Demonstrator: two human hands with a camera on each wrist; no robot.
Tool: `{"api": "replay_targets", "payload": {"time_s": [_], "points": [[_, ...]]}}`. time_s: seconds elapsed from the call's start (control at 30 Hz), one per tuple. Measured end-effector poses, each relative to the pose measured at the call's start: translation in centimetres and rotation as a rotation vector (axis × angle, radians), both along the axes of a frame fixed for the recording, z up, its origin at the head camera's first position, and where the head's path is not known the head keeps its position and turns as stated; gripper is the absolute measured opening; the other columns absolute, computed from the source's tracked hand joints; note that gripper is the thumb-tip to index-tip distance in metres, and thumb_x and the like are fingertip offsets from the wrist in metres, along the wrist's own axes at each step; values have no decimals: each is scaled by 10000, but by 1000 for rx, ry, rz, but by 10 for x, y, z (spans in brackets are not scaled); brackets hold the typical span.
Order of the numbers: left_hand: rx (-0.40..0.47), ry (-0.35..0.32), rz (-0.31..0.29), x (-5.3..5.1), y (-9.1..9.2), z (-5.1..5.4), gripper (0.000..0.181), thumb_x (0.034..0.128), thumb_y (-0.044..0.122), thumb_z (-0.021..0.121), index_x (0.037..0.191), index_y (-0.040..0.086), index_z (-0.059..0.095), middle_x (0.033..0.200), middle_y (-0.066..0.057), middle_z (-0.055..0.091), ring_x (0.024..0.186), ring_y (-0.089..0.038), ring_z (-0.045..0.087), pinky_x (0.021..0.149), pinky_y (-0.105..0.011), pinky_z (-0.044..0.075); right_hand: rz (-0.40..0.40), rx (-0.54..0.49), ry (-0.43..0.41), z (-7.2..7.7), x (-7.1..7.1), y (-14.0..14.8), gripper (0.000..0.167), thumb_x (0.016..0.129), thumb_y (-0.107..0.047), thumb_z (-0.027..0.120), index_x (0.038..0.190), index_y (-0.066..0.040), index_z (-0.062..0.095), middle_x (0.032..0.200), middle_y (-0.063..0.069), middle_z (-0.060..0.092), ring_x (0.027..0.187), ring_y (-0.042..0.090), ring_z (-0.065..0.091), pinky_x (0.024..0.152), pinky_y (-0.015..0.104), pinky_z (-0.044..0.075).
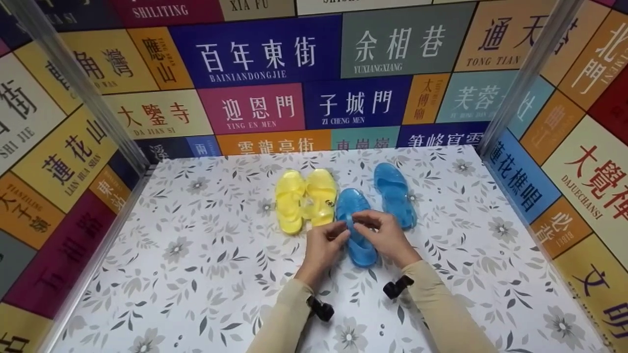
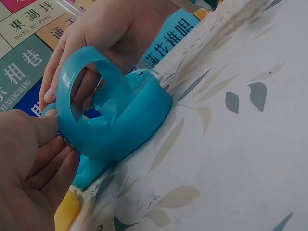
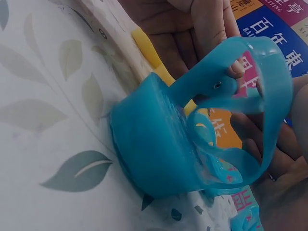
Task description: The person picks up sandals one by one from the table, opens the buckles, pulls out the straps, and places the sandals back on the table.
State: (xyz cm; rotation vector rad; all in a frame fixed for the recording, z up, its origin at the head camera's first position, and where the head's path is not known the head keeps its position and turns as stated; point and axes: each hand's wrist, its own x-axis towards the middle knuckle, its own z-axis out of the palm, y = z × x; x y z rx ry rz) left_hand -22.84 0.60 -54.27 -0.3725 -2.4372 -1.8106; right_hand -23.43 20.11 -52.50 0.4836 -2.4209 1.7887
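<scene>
A translucent blue jelly sandal (image 1: pixel 363 252) lies on the table with its toe pointing away. My left hand (image 1: pixel 321 245) pinches its ankle strap from the left side, thumb and fingertips together. From the right, my right hand (image 1: pixel 390 240) holds the strap with its fingers curled. In the left wrist view the strap (image 2: pixel 77 96) stands up as a loop above the heel. A small metal stud shows on the strap (image 3: pixel 217 86) in the right wrist view, near the left fingertips. Fingers partly hide where the strap ends meet.
Another blue sandal (image 1: pixel 396 193) lies to the right, farther back. Two yellow sandals, a left one (image 1: pixel 289 196) and a right one (image 1: pixel 321 182), lie side by side to the left. The table (image 1: pixel 196 274) has a leaf-patterned cover, and colourful sign-printed walls (image 1: pixel 255 108) enclose it.
</scene>
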Motion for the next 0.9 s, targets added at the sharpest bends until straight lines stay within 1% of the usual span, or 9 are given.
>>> {"api": "replay_targets", "payload": {"time_s": [0.17,0.27,0.33,0.5,0.63,0.7,0.8,0.87,0.9], "points": [[-4,-20,4,5,-3,-2,207,993,174,745,1129,27,799,1031,-67,798,928,-149,754,788,-258,609,-6,61,35,1,2,4,290,989,-134,748,1248,-6,729,1239,138,750,1190,292,691,1052,520,524],[-33,-41,-27,9,-5,-1,223,1001,194,736,1123,15,790,1044,-90,793,933,-168,756,791,-265,610,-24,122,55,1,4,9,312,980,-159,764,1252,-9,727,1257,139,740,1210,314,675,1047,553,519],[-50,-63,-62,11,-7,-1,258,996,202,744,1169,13,774,1094,-107,787,954,-182,758,805,-277,613,-26,171,53,2,6,13,366,970,-192,780,1284,-15,713,1294,130,719,1239,332,652,1048,553,521],[-49,-130,-145,16,-7,3,440,922,180,832,1285,-33,706,1198,-176,754,1008,-241,769,847,-302,619,25,270,-25,3,14,24,604,949,-260,807,1446,5,588,1455,189,589,1325,413,575,1078,554,503],[-61,-183,-168,19,-5,4,569,848,143,896,1316,-79,661,1177,-193,755,1000,-252,768,849,-304,618,89,321,-125,2,20,33,766,936,-241,807,1560,11,441,1556,251,486,1367,474,530,1102,590,467],[-71,-198,-165,20,-3,4,594,815,110,915,1314,-82,657,1168,-186,757,1004,-238,759,867,-304,612,119,344,-153,0,23,37,869,896,-240,837,1588,26,382,1549,276,487,1363,476,531,1108,593,455],[-69,-218,-143,22,-1,4,612,772,45,927,1307,-77,657,1162,-180,753,1001,-218,747,878,-303,606,148,380,-184,-2,26,40,978,830,-240,893,1593,44,351,1428,261,593,1259,406,609,1051,549,500],[-55,-226,-136,23,1,3,627,758,7,922,1314,-84,646,1167,-187,747,990,-215,747,866,-298,608,154,388,-196,-3,27,40,975,800,-224,925,1566,54,390,1281,207,668,1134,337,657,966,497,545],[-51,-230,-133,23,2,3,633,756,-6,918,1320,-87,641,1166,-190,746,981,-212,747,857,-291,609,153,395,-205,-4,28,40,922,799,-206,925,1535,54,434,1209,165,688,1072,293,668,923,457,560]]}}
